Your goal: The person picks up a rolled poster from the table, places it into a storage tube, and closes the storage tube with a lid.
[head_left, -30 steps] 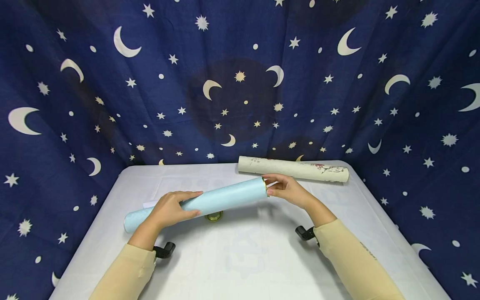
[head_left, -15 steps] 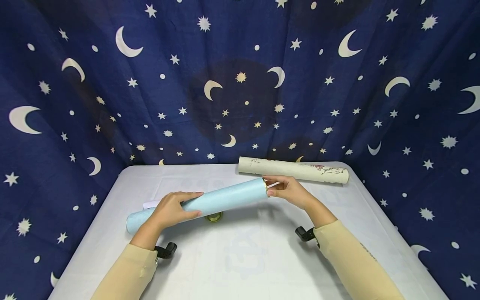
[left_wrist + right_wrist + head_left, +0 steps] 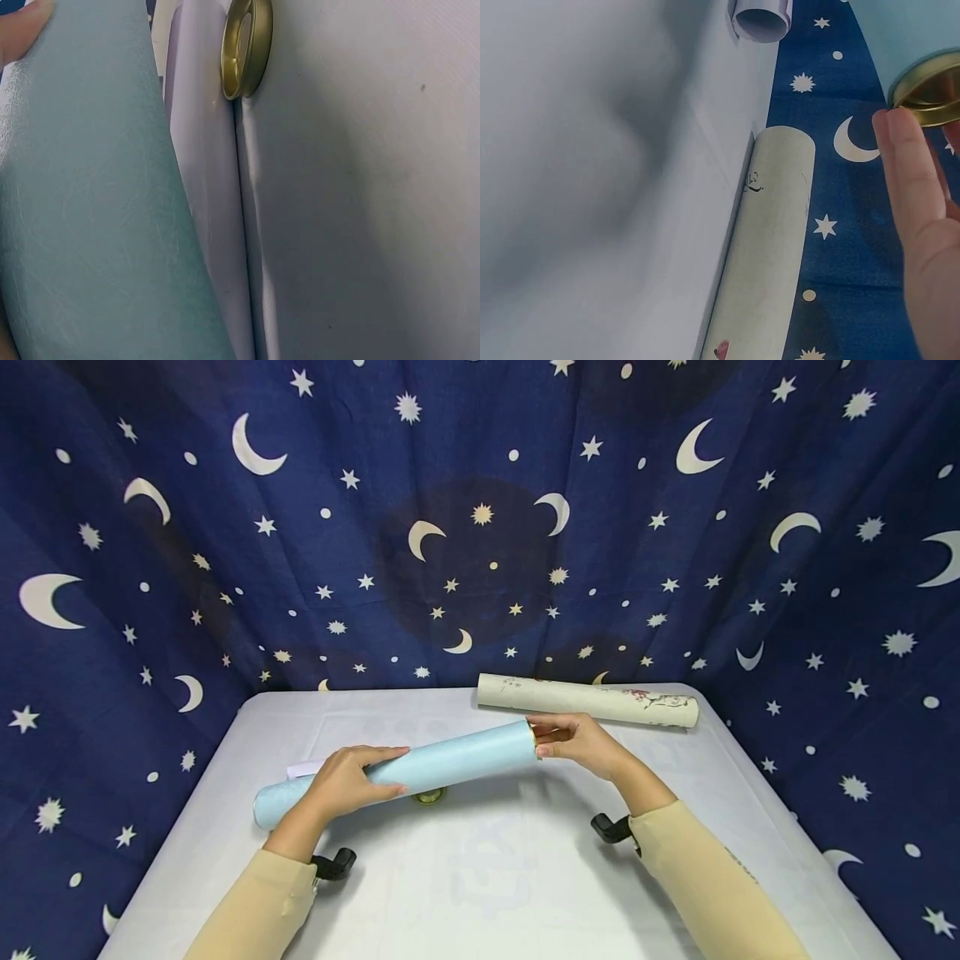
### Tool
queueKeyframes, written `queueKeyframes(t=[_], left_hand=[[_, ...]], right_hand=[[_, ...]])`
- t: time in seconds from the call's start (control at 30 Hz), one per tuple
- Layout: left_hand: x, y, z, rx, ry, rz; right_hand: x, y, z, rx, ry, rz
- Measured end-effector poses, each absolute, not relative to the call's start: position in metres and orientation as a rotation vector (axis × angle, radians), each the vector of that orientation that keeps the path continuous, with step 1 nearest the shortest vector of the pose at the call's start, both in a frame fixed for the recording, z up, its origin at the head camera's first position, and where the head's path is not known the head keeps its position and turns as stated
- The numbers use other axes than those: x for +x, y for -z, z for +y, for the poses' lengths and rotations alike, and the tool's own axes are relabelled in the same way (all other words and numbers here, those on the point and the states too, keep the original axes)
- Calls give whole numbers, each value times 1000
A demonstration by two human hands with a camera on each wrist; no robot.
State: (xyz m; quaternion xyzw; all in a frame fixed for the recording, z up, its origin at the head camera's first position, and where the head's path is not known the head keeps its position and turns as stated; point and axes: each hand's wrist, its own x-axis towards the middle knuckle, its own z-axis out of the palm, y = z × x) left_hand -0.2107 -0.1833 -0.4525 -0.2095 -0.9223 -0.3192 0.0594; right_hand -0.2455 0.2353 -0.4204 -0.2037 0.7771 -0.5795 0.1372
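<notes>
Blue tube (image 3: 457, 756): I see it held slantwise over the tabletop (image 3: 585, 902), right end raised; I cannot tell whether its left end touches the cloth.
Left grip (image 3: 345, 783): wrapped around the blue tube, left of its middle.
Right grip (image 3: 581, 745): fingertips pinching the gold rim (image 3: 936, 114) at the blue tube's right end.
Rim risk: if my fingertips press unevenly, I judge the gold rim could tilt, jam or slip free.
Tube risk: a hard push from the right could slide the blue tube through my left hold, since its sides look smooth.
Loose-cap risk: the gold cap (image 3: 261, 46), just on the near side of the blue tube, could be knocked away if the tube drops.
Paper risk: the white roll (image 3: 206, 150), beyond the blue tube's left part, could roll or crease if bumped.
Floral roll (image 3: 577, 697): lying beyond the blue tube's right end, well apart from the white one.
Surface: pale, lightly creased cloth beneath the blue tube, shadowed below it.
Room: navy curtain (image 3: 487, 602) with moons and stars, behind and either side of the blue tube.
</notes>
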Motion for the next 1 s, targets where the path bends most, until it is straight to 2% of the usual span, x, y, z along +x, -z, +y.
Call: queueKeyframes(t=[1.0], left_hand=[[-210, 452, -185, -571, 1090, -2802]], right_hand=[[-248, 432, 222, -485, 1983, 2049]])
